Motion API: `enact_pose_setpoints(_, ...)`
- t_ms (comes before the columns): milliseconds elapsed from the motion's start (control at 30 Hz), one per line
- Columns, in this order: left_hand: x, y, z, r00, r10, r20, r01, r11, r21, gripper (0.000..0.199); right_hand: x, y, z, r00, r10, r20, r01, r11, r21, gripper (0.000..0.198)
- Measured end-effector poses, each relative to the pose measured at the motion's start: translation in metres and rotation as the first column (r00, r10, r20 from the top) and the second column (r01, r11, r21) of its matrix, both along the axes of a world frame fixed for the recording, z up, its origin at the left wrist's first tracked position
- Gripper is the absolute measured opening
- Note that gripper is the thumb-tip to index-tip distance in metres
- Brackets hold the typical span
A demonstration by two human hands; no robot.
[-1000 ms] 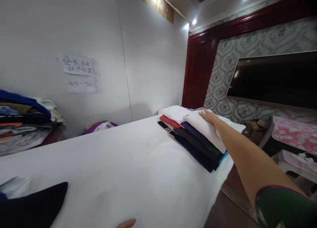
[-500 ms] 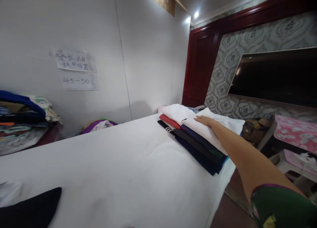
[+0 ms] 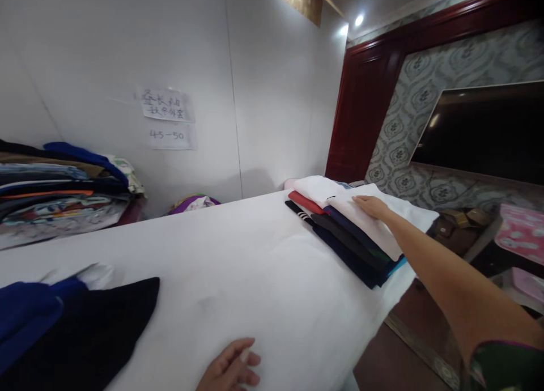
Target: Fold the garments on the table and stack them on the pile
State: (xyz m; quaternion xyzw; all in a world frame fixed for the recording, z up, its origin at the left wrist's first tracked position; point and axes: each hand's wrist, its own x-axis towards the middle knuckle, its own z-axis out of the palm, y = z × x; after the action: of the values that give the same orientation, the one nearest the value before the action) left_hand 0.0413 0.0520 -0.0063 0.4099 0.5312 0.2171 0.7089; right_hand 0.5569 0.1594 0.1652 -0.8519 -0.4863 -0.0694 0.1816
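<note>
Two bare hands: right hand (image 3: 370,205) stretched across to the stack at the far right; left hand (image 3: 232,368) low in the view, near the bottom edge.
Right fingers: laid outspread upon the topmost cloth, pressing from above; no pinch or clenched grip is visible.
Left fingers: loosely curled and released, with nothing seen in them, above the bare surface of the white-covered bench (image 3: 212,249).
White folded garment: flat, soft white cloth (image 3: 363,221) on top of the stack, directly beneath the right fingers and touching them.
Long axis: the near folded edge of this garment runs obliquely, from far left to near right.
Nearer hand: the right, in contact; the left lies well apart, with the garment away from its fingers, forward and to the right.
Stack beneath: dark grey and navy folded fabrics (image 3: 344,255), their edges roughly aligned with the white garment above; beside it, a red folded garment (image 3: 308,203).
Near left: a black fabric garment (image 3: 106,323) spread on the bench, next to a royal-blue cloth (image 3: 25,311), both left of the left hand.
Far left: a tall pile of multicoloured clothes (image 3: 63,181) by the pale grey wall (image 3: 276,96).
</note>
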Motion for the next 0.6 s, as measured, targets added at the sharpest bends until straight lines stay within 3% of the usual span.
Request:
enact_pose_setpoints(200,0.003,-0.009,0.01,0.999,-0.031,0.017,0.029,0.996,0.083,0.058,-0.026,-0.011,-0.009,0.997,0.052,0.061,-0.046,0.994,-0.095,0.056)
enact_pose_setpoints(333,0.007,-0.014,0.017,0.997,-0.054,0.056,0.044,0.987,0.154,0.053,-0.037,-0.019,-0.009,0.987,0.048,0.153,-0.038,0.997,-0.065,0.051)
enact_pose_setpoints(400,0.01,-0.017,0.016,0.996,-0.054,0.072,0.041,0.984,0.172,0.052,-0.049,-0.021,-0.018,0.958,0.106,0.266,-0.105,0.994,-0.02,0.045)
enact_pose_setpoints(500,0.016,-0.02,0.009,0.992,-0.042,0.119,0.02,0.984,0.175,0.05,-0.082,-0.017,-0.051,0.914,0.307,0.264,-0.318,0.948,-0.001,0.04)
enact_pose_setpoints(600,0.022,-0.022,0.001,0.984,-0.015,0.178,-0.015,0.986,0.166,0.043,-0.139,-0.014,-0.102,0.84,0.533,-0.102,-0.533,0.846,0.021,0.046)
